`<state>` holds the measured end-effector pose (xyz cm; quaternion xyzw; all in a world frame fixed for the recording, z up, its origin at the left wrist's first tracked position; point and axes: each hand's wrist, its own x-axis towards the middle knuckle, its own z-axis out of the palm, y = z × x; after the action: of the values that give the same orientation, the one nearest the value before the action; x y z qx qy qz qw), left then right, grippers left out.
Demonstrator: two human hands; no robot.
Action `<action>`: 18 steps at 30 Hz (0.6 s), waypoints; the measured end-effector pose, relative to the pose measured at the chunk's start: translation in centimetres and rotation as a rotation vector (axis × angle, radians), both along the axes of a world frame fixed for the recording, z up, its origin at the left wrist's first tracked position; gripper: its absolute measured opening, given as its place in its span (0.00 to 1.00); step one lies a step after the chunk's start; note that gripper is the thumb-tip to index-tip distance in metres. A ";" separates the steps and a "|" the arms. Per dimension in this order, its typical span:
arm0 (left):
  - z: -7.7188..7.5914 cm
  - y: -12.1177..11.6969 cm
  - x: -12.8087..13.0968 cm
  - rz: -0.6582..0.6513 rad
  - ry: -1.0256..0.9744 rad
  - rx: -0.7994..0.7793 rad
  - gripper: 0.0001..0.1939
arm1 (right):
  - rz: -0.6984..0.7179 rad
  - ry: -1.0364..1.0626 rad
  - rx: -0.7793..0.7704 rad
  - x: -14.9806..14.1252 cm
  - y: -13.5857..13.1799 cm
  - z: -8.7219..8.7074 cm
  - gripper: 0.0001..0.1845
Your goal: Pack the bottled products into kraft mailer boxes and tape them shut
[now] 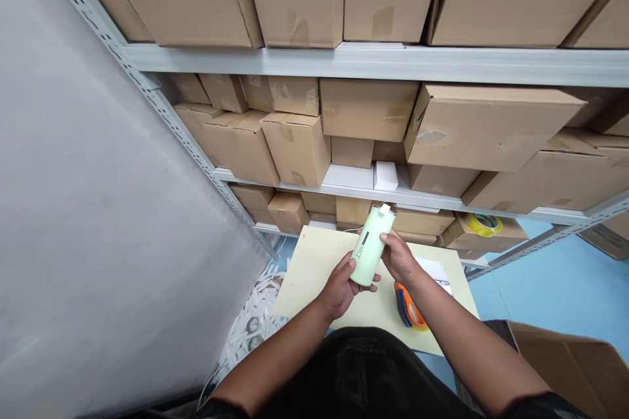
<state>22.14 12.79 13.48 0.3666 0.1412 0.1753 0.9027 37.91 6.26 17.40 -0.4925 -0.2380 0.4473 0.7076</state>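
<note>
A pale green bottle point(369, 253) with a dark printed label on its side is tilted in front of me above the small table. At its cap end there is a white tag or strap point(384, 209). My left hand point(343, 285) wraps around the bottle's lower end, fingers coming out underneath. Gripping its upper right side is my right hand point(399, 256), thumb on the front; its other fingers are hidden behind the bottle. Below my right wrist, an orange and blue tape dispenser point(411, 308) lies on the table.
The cream tabletop point(314, 255) stands before a metal shelf point(344, 64) stacked with cardboard boxes point(366, 108). A roll of yellow tape point(484, 224) rests on a box at right. Paper scraps point(260, 308) cover the floor at left. An open carton point(565, 366) sits at lower right.
</note>
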 end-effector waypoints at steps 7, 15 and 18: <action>1.3 -0.2 0.4 0.092 0.071 0.174 0.32 | -0.130 -0.069 0.050 0.3 0.6 0.5 0.30; 1.5 0.3 0.2 -0.003 0.009 0.077 0.30 | -0.036 0.001 0.096 0.2 0.4 0.9 0.22; 1.2 0.7 0.1 -0.014 0.012 0.090 0.30 | -0.115 -0.029 0.072 0.2 0.8 0.7 0.22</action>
<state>22.23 13.47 14.63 0.4090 0.1359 0.1732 0.8856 38.09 7.07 18.12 -0.4861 -0.2355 0.3896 0.7460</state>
